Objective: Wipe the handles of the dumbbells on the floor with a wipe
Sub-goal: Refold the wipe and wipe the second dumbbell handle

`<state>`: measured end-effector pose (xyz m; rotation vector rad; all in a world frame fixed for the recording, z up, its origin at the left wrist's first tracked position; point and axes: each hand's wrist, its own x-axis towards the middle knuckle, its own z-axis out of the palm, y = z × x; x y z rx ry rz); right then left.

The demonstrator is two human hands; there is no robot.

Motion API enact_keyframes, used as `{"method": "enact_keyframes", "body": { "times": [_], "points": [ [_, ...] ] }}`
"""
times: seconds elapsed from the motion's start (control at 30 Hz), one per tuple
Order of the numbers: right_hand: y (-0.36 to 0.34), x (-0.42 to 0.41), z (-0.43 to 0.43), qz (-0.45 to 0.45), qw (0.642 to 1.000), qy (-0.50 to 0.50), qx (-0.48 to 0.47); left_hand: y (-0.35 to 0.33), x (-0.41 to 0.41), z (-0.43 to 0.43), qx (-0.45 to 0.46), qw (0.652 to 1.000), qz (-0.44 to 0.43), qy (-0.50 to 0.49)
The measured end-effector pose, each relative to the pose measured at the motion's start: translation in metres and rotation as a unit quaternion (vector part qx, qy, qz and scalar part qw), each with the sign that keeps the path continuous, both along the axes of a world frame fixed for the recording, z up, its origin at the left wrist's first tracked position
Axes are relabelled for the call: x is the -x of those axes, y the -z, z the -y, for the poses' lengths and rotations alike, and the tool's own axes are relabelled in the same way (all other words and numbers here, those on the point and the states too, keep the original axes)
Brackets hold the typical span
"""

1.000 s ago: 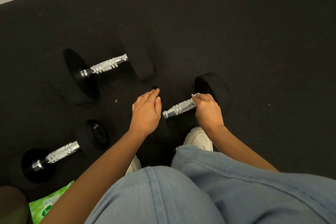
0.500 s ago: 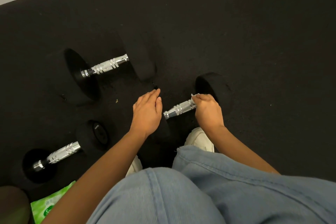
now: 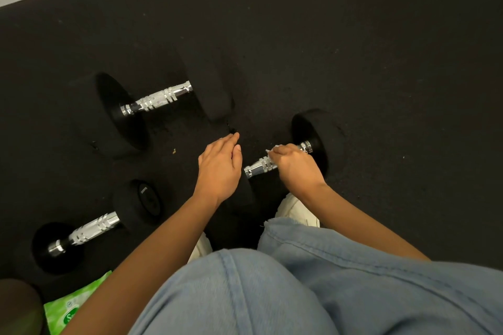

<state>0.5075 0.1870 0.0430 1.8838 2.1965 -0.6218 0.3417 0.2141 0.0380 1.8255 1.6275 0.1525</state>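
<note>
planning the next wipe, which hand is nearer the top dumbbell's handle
Left. The left hand is right of that handle, closer to the person; the right hand is farther right, holding a wipe on another handle.

Only a white "S" reads on the green wipes pack point(image 3: 70, 304).

Most of wipe point(image 3: 273, 149) beneath right hand point(image 3: 296, 170); green pack point(image 3: 66, 310) partly beyond bottom edge.

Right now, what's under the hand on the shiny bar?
A white wipe peeks out under the right hand, which grips the dumbbell handle. The hand covers most of the wipe and the handle's middle.
</note>
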Motion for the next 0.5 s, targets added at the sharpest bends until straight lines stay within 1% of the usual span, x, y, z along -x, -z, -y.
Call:
{"method": "enact_keyframes", "body": {
  "times": [0.33,0.43,0.5],
  "points": [
    [0.002,0.019,-0.001,-0.031,0.989,-0.142,0.000,-0.003,-0.001,0.001,-0.003,1.000,0.001,0.000],
    [0.001,0.017,-0.004,-0.026,0.986,-0.163,0.005,-0.003,-0.001,0.001,-0.003,1.000,0.005,0.002],
    [0.000,0.014,-0.004,-0.024,0.987,-0.158,0.006,-0.003,-0.001,0.002,-0.005,1.000,0.004,0.002]
  ]
}}
